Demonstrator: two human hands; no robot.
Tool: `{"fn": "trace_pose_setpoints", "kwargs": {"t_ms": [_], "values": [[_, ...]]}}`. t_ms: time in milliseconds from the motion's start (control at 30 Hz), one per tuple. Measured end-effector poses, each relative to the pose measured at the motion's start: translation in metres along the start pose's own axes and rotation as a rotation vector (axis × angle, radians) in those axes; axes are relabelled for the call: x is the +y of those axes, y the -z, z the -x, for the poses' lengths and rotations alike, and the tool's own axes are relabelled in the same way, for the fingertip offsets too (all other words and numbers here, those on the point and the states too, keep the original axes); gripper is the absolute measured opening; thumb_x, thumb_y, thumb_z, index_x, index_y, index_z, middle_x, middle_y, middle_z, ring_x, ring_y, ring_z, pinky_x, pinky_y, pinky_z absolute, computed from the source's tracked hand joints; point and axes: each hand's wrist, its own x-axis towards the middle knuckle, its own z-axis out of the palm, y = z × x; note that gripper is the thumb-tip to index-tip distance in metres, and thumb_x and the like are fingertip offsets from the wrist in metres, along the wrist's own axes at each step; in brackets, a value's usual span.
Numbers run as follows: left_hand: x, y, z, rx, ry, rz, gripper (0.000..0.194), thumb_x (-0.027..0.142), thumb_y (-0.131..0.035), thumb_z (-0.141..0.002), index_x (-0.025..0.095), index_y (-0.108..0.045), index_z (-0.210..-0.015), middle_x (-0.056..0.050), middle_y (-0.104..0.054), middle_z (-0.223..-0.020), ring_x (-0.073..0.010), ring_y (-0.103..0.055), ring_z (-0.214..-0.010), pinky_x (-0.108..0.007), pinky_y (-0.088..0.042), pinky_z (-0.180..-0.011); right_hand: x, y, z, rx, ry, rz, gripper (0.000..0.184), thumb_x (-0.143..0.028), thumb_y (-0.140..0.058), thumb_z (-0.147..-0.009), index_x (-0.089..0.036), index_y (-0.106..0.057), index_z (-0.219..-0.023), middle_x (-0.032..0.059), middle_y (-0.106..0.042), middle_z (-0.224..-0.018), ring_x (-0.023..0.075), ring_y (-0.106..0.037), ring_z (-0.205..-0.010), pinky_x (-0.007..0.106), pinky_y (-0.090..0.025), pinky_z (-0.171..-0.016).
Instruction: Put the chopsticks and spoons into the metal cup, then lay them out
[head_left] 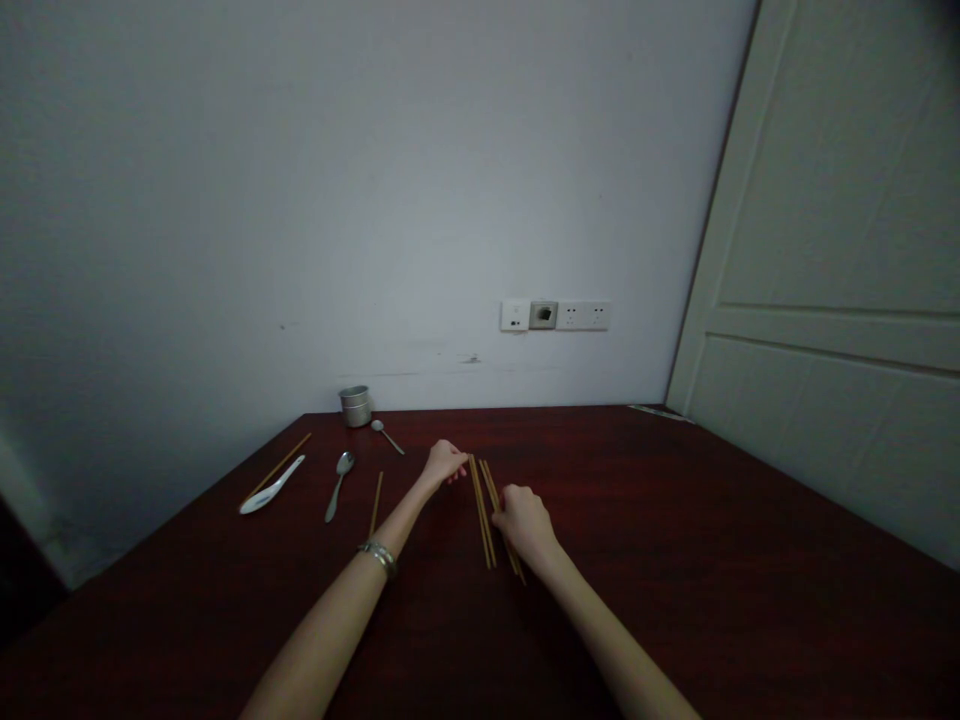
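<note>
Two pairs of wooden chopsticks lie side by side on the dark red table. My left hand [446,461], with bracelets at its wrist, is closed at the far end of the left pair of chopsticks [481,514]; its fingertips pinch there. Over the middle of the right pair of chopsticks [491,486] my right hand [525,517] is closed, thumb and fingers on the sticks. Its fingers hide part of that pair. A single chopstick [376,500] lies left of my left forearm, which covers its near end.
On the table's [675,520] left side lie a metal spoon [340,487], a white soup spoon [272,487] and another chopstick [289,457]. A metal cup [355,407] and a small spoon [388,436] are near the wall. A thin strip [660,412] lies at the back right.
</note>
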Motion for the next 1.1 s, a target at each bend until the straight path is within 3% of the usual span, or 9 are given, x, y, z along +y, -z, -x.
{"fn": "trace_pose_setpoints", "kwargs": {"t_ms": [567, 733, 933, 1033, 1100], "values": [[-0.010, -0.007, 0.010, 0.007, 0.064, 0.011, 0.017, 0.016, -0.050, -0.069, 0.010, -0.059, -0.056, -0.002, -0.057, -0.045, -0.0055, -0.041, -0.030, -0.017, -0.032, -0.035, 0.013, -0.019, -0.036, -0.005, -0.019, -0.129, 0.017, -0.026, -0.062, -0.064, -0.015, -0.060, -0.077, 0.0089, -0.064, -0.082, 0.0195, -0.062, -0.075, 0.023, -0.041, -0.060], [-0.004, -0.002, 0.012, 0.028, 0.037, 0.061, 0.016, 0.016, -0.049, -0.069, 0.010, -0.060, -0.058, -0.002, -0.058, -0.047, -0.0054, -0.040, -0.030, -0.017, -0.030, -0.033, 0.015, -0.012, -0.042, -0.002, 0.018, -0.167, 0.018, -0.030, -0.059, -0.067, -0.015, -0.061, -0.076, 0.0099, -0.064, -0.080, 0.0191, -0.063, -0.069, 0.022, -0.039, -0.055], [0.034, 0.032, 0.017, 0.058, -0.106, 0.197, 0.019, 0.022, -0.048, -0.073, 0.010, -0.063, -0.074, -0.005, -0.064, -0.062, -0.0033, -0.040, -0.032, -0.015, -0.027, -0.032, -0.020, 0.008, -0.048, 0.033, 0.190, -0.140, 0.014, -0.022, -0.052, -0.072, -0.016, -0.063, -0.073, 0.0094, -0.066, -0.077, 0.0197, -0.063, -0.074, 0.023, -0.038, -0.061], [0.045, 0.067, 0.010, 0.137, -0.171, 0.085, 0.022, 0.025, -0.048, -0.073, 0.010, -0.063, -0.073, -0.006, -0.064, -0.064, -0.0040, -0.041, -0.033, -0.015, -0.027, -0.032, -0.052, 0.004, -0.051, -0.012, 0.284, -0.163, 0.014, -0.018, -0.051, -0.071, -0.016, -0.065, -0.072, 0.0079, -0.067, -0.076, 0.0183, -0.063, -0.075, 0.022, -0.038, -0.062], [0.041, 0.097, 0.002, 0.218, -0.172, -0.030, 0.021, 0.024, -0.048, -0.072, 0.010, -0.064, -0.073, -0.006, -0.064, -0.065, -0.0047, -0.043, -0.035, -0.015, -0.028, -0.033, -0.074, -0.004, -0.052, -0.067, 0.327, -0.183, 0.013, -0.019, -0.053, -0.070, -0.017, -0.065, -0.072, 0.0075, -0.067, -0.076, 0.0175, -0.063, -0.073, 0.022, -0.039, -0.061]]}}
